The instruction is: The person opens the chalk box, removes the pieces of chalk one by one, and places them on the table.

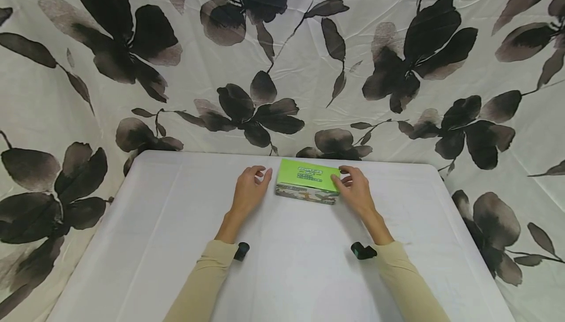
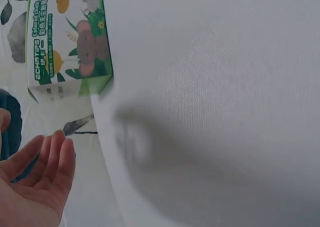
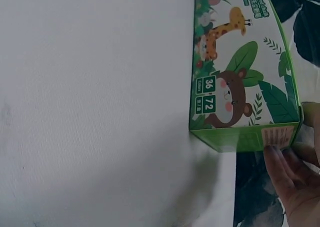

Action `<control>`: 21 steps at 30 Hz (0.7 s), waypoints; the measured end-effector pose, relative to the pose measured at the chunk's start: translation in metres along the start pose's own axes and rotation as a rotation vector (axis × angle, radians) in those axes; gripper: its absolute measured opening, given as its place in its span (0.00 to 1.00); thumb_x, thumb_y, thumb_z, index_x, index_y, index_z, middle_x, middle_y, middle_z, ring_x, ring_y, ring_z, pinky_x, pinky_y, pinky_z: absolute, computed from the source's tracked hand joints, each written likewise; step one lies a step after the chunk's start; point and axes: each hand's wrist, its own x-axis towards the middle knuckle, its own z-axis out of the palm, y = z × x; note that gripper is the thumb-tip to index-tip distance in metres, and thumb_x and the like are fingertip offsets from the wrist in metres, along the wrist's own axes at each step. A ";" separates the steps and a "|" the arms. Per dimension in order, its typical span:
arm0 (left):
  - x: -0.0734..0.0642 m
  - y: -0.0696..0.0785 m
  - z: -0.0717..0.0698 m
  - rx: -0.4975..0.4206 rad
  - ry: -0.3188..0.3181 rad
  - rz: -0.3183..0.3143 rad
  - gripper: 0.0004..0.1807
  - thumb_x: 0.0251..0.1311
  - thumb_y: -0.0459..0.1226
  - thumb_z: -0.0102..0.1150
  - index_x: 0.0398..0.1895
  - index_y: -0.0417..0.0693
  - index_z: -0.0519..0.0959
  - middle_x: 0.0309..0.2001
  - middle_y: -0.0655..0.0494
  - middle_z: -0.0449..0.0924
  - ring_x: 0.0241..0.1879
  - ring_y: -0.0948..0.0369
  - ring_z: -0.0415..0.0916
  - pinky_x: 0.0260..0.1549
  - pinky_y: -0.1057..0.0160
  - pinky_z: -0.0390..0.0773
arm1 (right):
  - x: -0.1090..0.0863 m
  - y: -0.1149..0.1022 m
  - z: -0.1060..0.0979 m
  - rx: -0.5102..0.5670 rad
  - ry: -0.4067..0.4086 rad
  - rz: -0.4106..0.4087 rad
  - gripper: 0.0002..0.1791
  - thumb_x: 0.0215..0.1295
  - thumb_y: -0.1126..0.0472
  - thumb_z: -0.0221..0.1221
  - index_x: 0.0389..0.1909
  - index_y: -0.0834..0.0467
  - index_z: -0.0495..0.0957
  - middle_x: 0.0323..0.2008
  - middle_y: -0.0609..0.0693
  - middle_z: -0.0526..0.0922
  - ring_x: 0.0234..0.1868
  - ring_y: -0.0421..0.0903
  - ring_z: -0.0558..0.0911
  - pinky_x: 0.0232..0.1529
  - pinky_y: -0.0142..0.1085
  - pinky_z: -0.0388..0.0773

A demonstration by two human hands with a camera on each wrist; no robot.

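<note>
At the right end of the green box (image 1: 304, 177), the thumb and fingertips of the right hand (image 1: 356, 194) grasp the edge, the thumb lying over the corner of the lid and other fingertips meeting the end face, just beside a pale printed label (image 3: 278, 137). Across from it, near the box's left end but apart from it, the left hand (image 1: 250, 192) holds nothing, its fingers loosely bent and free. Between the two hands sits the box itself, closed, a little askew, with its right end nearer the person; it is close to the far edge of the white table (image 1: 282, 273). Its long front face is printed with animals (a giraffe, a bear and an elephant among leaves, seen sideways from the wrists), while its bright green top carries lettering too small to read from the head view. Farther back along the arms, pale yellow sleeves (image 1: 203, 275) end at the wrists, each with a small dark device beside the cuff. Beyond the table, behind it and at both sides, hangs a whitish cloth (image 1: 309, 67) patterned with large dark flowers and leaves.
</note>
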 end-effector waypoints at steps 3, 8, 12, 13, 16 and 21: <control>0.001 -0.001 0.003 -0.035 -0.013 -0.009 0.22 0.73 0.46 0.59 0.56 0.35 0.81 0.42 0.44 0.81 0.39 0.50 0.81 0.41 0.52 0.82 | 0.000 0.000 0.004 0.015 0.002 -0.019 0.23 0.70 0.59 0.66 0.59 0.69 0.77 0.50 0.65 0.80 0.44 0.58 0.84 0.45 0.48 0.85; 0.000 0.000 0.006 -0.077 -0.030 -0.043 0.23 0.73 0.45 0.59 0.59 0.35 0.79 0.44 0.43 0.81 0.41 0.50 0.80 0.41 0.52 0.82 | 0.002 -0.004 0.009 0.064 -0.027 0.001 0.24 0.69 0.60 0.67 0.61 0.68 0.77 0.52 0.65 0.80 0.46 0.58 0.84 0.48 0.50 0.84; 0.000 -0.002 0.007 -0.126 -0.030 -0.070 0.22 0.72 0.44 0.60 0.59 0.36 0.79 0.45 0.44 0.82 0.40 0.51 0.80 0.41 0.54 0.81 | 0.004 -0.009 0.014 0.089 -0.054 0.024 0.25 0.69 0.60 0.67 0.61 0.67 0.76 0.53 0.66 0.80 0.48 0.59 0.84 0.50 0.51 0.83; 0.000 -0.003 0.008 -0.135 -0.028 -0.074 0.22 0.72 0.44 0.61 0.59 0.37 0.80 0.45 0.44 0.82 0.40 0.51 0.80 0.41 0.55 0.81 | 0.004 -0.010 0.015 0.092 -0.060 0.029 0.25 0.69 0.60 0.67 0.62 0.67 0.76 0.53 0.66 0.80 0.48 0.59 0.84 0.50 0.51 0.83; 0.000 -0.006 0.009 -0.164 -0.022 -0.093 0.21 0.71 0.42 0.62 0.60 0.38 0.80 0.45 0.44 0.83 0.40 0.51 0.80 0.41 0.57 0.79 | 0.004 -0.011 0.019 0.113 -0.067 0.037 0.25 0.69 0.60 0.68 0.62 0.67 0.76 0.53 0.66 0.79 0.49 0.58 0.83 0.50 0.50 0.83; -0.001 -0.010 0.008 -0.222 -0.027 -0.139 0.21 0.71 0.41 0.63 0.63 0.42 0.79 0.47 0.44 0.82 0.41 0.51 0.79 0.41 0.60 0.77 | 0.002 -0.011 0.024 0.171 -0.051 0.028 0.26 0.68 0.61 0.68 0.63 0.67 0.75 0.54 0.66 0.79 0.49 0.59 0.83 0.51 0.49 0.82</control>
